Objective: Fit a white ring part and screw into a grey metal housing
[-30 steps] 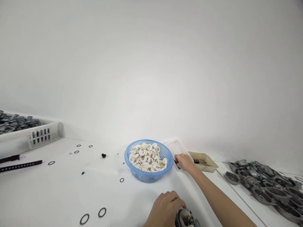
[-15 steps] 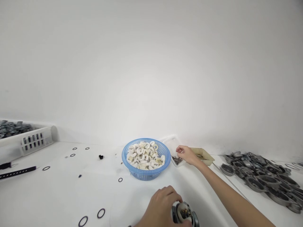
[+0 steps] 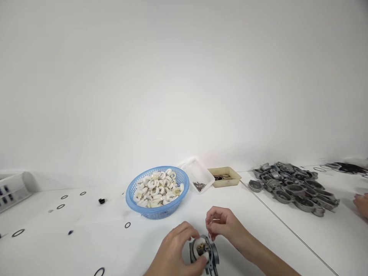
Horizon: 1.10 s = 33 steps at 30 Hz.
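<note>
Right hand point(image 3: 222, 227) returned from tray point(image 3: 193, 168) beside basket point(image 3: 155, 213).

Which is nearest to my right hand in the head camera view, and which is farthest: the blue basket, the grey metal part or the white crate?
1. The grey metal part, just below the right hand, gripped by the left hand.
2. The blue basket, farther back on the left.
3. The white crate, at the far left edge.
</note>
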Each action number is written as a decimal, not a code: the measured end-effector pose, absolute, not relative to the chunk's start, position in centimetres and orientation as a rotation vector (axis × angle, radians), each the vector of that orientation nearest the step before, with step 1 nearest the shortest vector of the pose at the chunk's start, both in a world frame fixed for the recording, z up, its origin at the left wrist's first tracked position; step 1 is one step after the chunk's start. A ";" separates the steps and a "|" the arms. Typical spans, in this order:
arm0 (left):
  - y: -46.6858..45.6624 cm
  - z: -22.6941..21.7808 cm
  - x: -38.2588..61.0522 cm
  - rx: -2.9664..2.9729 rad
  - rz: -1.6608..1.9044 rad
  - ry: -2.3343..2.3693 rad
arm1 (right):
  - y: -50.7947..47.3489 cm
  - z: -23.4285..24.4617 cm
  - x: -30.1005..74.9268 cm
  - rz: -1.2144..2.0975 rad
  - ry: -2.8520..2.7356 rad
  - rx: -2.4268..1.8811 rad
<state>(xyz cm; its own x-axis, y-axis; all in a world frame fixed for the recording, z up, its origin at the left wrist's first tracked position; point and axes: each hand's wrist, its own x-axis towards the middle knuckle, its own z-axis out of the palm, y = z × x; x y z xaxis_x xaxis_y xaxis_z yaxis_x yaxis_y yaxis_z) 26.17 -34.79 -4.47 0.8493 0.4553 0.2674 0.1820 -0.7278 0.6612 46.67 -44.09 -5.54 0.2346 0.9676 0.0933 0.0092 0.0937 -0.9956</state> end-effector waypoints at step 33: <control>-35.0 -4.6 26.2 2.437 0.677 0.384 | -44.7 -5.5 46.0 0.937 -1.146 -1.241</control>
